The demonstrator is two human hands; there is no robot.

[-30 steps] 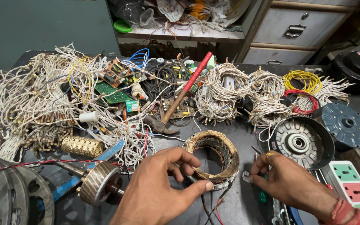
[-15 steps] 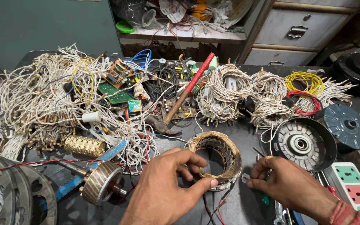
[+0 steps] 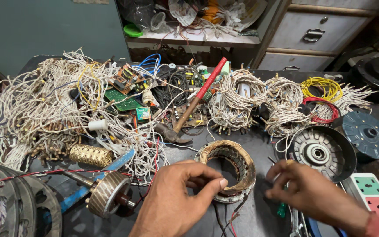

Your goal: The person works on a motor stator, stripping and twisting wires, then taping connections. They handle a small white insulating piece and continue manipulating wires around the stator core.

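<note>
A round motor stator ring (image 3: pixel 242 163) wound with copper wire lies on the dark bench in front of me. My left hand (image 3: pixel 176 199) grips its near left rim, with the thumb below and the fingers curled over the hole. My right hand (image 3: pixel 310 193) is blurred and hovers just right of the ring, fingertips close to its edge. A green-handled screwdriver (image 3: pixel 281 210) lies under that hand. Whether the right hand holds anything is hidden by the blur.
Tangled white wire bundles (image 3: pixel 36 109) and circuit boards (image 3: pixel 123 98) cover the far bench. A red-handled hammer (image 3: pixel 196 105) lies in the middle. A rotor (image 3: pixel 106 193) sits at left, a motor cover (image 3: pixel 323 153) and a power strip (image 3: pixel 376 197) at right.
My left hand has slid further over the ring's near rim and closed on it. My right hand has stayed beside the ring, its fingers shifting and now blurred.
</note>
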